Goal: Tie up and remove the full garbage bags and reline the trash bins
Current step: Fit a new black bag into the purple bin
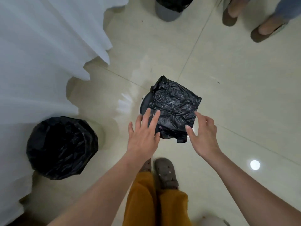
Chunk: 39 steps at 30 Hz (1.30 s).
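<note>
While the flat bag (pixel 175 108) lies across the bin (pixel 145 103), just beyond both grips, left hand (pixel 143 136) and right hand (pixel 204 136) spread wide, holding nothing; pinch its near edge, open the mouth.

The single head-worn wide-angle view looks almost straight down from standing height at the tiled floor (pixel 228 98), close above both outstretched forearms, with edges bowed by the lens.

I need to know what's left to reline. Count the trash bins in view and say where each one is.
3. A lined bin at left by the white curtain; one under the flat black bag ahead of both hands; a grey one cut off at top. Others may sit outside the frame.
</note>
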Each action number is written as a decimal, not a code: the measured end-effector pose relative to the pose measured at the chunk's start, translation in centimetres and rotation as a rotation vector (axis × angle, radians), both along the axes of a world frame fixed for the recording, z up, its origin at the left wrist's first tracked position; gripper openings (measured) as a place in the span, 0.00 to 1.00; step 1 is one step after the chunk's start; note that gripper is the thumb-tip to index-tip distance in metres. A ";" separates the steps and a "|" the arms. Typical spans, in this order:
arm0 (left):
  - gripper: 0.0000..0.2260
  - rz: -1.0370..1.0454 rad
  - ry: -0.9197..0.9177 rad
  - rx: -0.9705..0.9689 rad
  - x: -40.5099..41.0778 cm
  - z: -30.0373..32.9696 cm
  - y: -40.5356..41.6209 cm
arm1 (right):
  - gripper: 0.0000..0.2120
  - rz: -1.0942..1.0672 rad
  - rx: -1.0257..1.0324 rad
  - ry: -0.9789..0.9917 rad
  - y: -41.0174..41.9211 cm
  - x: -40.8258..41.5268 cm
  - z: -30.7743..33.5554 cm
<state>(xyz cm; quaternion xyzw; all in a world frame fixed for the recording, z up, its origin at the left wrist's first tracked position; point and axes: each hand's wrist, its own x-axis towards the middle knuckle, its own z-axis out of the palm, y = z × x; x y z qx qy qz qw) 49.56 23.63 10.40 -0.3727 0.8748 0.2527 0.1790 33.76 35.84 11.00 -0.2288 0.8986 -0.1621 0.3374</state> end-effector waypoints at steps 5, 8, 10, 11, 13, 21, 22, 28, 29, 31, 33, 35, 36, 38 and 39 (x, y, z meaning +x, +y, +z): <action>0.27 -0.140 0.014 0.020 -0.3 -5.8 -2.4 | 0.26 0.020 0.086 -0.009 -0.8 0.3 -6.9; 0.27 -0.224 -0.010 0.046 -0.9 -8.8 -3.4 | 0.26 -0.027 0.097 -0.028 -1.1 1.1 -10.3; 0.29 -0.258 -0.023 0.067 -1.6 -10.5 -3.8 | 0.25 -0.059 0.087 -0.041 -1.3 1.4 -12.2; 0.30 -0.281 -0.031 0.066 -2.0 -11.4 -3.8 | 0.25 -0.063 0.082 -0.041 -1.3 1.5 -13.1; 0.31 -0.315 -0.065 0.064 -2.8 -13.1 -3.7 | 0.24 -0.064 0.093 -0.066 -1.0 1.6 -14.6; 0.35 -0.374 -0.318 0.121 -3.9 -15.2 -3.3 | 0.27 -0.033 0.149 -0.195 0.1 0.5 -15.5; 0.35 -0.367 -0.317 0.126 -4.1 -14.8 -3.4 | 0.27 -0.029 0.146 -0.205 0.1 0.3 -14.9; 0.37 -0.350 -0.268 0.033 -5.0 -10.7 -3.8 | 0.27 0.017 0.061 -0.198 -0.4 -1.0 -10.8; 0.38 -0.361 -0.267 0.007 -5.1 -9.8 -3.9 | 0.27 0.013 0.037 -0.201 -0.5 -1.2 -10.0; 0.40 -0.404 -0.285 -0.047 -5.2 -8.1 -4.1 | 0.27 0.004 -0.012 -0.221 -0.4 -1.4 -8.2; 0.42 -0.427 -0.295 -0.086 -5.2 -6.0 -4.2 | 0.28 -0.006 -0.073 -0.242 -0.2 -1.5 -5.9; 0.41 -0.427 -0.272 -0.097 -5.4 -3.2 -4.4 | 0.27 -0.014 -0.136 -0.248 0.1 -1.7 -3.2; 0.39 -0.428 -0.245 -0.100 -5.6 -1.6 -4.4 | 0.26 -0.023 -0.163 -0.247 0.3 -1.9 -1.8; 0.36 -0.431 -0.201 -0.106 -6.0 2.1 -4.4 | 0.25 -0.052 -0.211 -0.258 0.7 -2.2 1.4; 0.34 -0.427 -0.180 -0.114 -6.1 4.1 -4.4 | 0.24 -0.069 -0.238 -0.265 0.9 -2.3 3.0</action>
